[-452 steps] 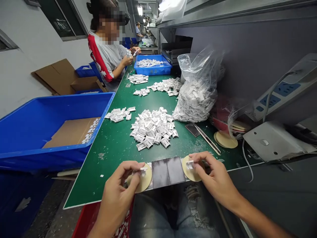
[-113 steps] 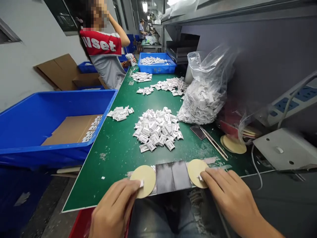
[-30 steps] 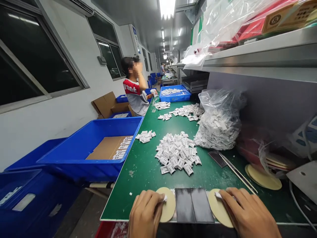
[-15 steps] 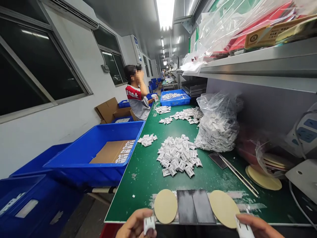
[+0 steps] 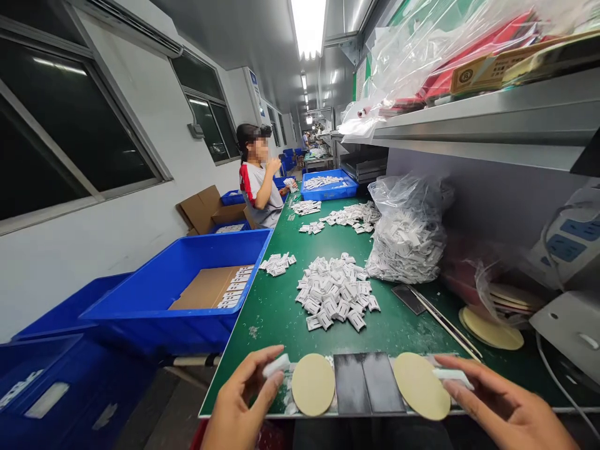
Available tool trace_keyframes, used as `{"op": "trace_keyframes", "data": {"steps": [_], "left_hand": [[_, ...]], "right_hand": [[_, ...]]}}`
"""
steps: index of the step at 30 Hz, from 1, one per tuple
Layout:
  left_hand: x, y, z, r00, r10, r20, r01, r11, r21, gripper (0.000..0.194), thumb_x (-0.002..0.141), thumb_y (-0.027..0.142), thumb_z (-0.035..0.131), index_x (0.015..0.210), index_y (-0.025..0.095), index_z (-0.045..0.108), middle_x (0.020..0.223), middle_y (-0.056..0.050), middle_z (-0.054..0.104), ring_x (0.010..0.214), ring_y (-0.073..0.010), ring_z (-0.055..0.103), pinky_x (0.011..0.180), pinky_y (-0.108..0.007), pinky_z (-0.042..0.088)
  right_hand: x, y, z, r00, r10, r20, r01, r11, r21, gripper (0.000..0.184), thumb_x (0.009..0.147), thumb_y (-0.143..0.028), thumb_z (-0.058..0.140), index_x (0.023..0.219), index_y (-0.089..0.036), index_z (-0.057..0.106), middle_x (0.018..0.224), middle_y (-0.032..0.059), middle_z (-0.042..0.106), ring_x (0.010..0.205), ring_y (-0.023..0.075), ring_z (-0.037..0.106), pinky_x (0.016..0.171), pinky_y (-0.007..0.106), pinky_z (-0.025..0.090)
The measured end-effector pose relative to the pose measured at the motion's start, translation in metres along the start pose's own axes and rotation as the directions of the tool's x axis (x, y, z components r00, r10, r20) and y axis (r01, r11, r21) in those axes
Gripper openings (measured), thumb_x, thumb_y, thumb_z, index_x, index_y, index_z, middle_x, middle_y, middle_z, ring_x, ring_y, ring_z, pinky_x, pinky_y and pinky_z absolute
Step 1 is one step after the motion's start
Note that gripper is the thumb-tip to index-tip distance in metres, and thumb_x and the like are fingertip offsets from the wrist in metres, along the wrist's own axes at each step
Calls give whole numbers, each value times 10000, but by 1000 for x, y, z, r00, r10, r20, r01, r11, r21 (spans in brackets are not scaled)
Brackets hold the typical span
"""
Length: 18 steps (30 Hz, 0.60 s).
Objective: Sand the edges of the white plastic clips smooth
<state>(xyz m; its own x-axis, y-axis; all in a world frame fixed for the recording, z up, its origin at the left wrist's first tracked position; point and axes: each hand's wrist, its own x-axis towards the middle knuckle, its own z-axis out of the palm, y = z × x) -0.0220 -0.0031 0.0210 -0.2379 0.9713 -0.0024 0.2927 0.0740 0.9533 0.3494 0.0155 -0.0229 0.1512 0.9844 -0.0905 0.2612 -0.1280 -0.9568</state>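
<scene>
My left hand (image 5: 240,400) pinches a small white plastic part (image 5: 275,365) between thumb and fingers, just left of a round beige sanding disc (image 5: 313,384). My right hand (image 5: 501,400) holds a second white part (image 5: 452,376) beside another beige sanding disc (image 5: 420,385). Both parts are off the discs. A dark rectangular pad (image 5: 365,382) lies between the discs on the green workbench mat (image 5: 262,337). Farther up the mat sits a loose pile of white parts (image 5: 334,294).
A blue crate (image 5: 225,250) lined with cardboard stands left of the bench. A clear bag of white parts (image 5: 407,231) and long metal sticks (image 5: 443,322) lie to the right. A co-worker (image 5: 257,181) sits at the far end beside a blue tray (image 5: 323,185).
Both hands have lifted off the discs and moved up over the bench edge, each with its white part. The co-worker's hand has come down from the face.
</scene>
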Motion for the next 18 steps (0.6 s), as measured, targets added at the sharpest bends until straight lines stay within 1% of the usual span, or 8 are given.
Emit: {"op": "trace_keyframes", "data": {"steps": [3, 5, 6, 9, 11, 14, 16, 18], "left_hand": [[13, 15, -12, 992, 39, 119, -59, 983, 171, 468, 829, 521, 675, 1190, 224, 697, 1043, -65, 721, 974, -230, 652, 821, -278, 512], [23, 23, -12, 978, 28, 206, -71, 975, 209, 433, 830, 500, 676, 1152, 211, 698, 954, -52, 713, 895, -210, 644, 781, -275, 497], [28, 25, -9, 959, 4, 284, -69, 973, 219, 394, 826, 485, 682, 1095, 199, 709, 918, -47, 710, 862, -199, 639, 767, -271, 490], [46, 26, 2, 862, -81, 501, -56, 966, 253, 292, 758, 408, 745, 919, 166, 726, 813, -33, 709, 763, -175, 627, 693, -255, 469], [57, 23, 9, 849, -107, 518, -52, 958, 282, 276, 712, 359, 771, 890, 153, 722, 769, -25, 698, 720, -167, 613, 649, -247, 441], [71, 17, 15, 880, -114, 461, -51, 943, 330, 265, 702, 346, 774, 870, 150, 714, 770, -22, 683, 721, -164, 595, 644, -248, 407], [76, 16, 17, 881, -123, 457, -49, 936, 347, 271, 710, 359, 769, 879, 155, 712, 775, -18, 679, 724, -165, 591, 642, -250, 398], [78, 16, 18, 875, -128, 467, -52, 934, 354, 272, 720, 361, 759, 896, 160, 710, 772, -12, 669, 723, -164, 585, 639, -250, 393]], "right_hand": [[4, -26, 0, 998, -64, 13, 66, 984, -164, 578, 741, -644, 698, 1198, -292, 741, 1135, 44, 760, 1030, 286, 716, 790, 256, 604], [8, -39, 4, 992, -104, 73, 119, 964, -240, 591, 752, -672, 660, 1179, -274, 749, 1014, 52, 779, 902, 269, 732, 743, 279, 600], [11, -44, 6, 984, -115, 135, 148, 953, -263, 564, 771, -673, 636, 1137, -263, 765, 973, 56, 779, 866, 261, 729, 737, 288, 592], [24, -48, 9, 928, -145, 343, 270, 896, -352, 424, 853, -590, 578, 1005, -255, 789, 978, 59, 769, 875, 253, 711, 767, 318, 556], [35, -45, 7, 914, -196, 354, 351, 820, -452, 371, 880, -514, 554, 978, -239, 783, 985, 68, 763, 898, 263, 697, 793, 352, 526], [47, -42, 2, 936, -264, 233, 351, 760, -547, 351, 885, -469, 540, 979, -221, 769, 992, 69, 756, 916, 266, 679, 799, 361, 494], [49, -44, 0, 935, -184, 304, 325, 790, -520, 328, 885, -473, 550, 967, -239, 765, 946, 41, 755, 839, 235, 676, 727, 324, 488], [47, -48, 1, 900, -103, 423, 327, 801, -502, 302, 893, -460, 546, 955, -256, 760, 912, 21, 750, 790, 216, 668, 689, 306, 477]]}}
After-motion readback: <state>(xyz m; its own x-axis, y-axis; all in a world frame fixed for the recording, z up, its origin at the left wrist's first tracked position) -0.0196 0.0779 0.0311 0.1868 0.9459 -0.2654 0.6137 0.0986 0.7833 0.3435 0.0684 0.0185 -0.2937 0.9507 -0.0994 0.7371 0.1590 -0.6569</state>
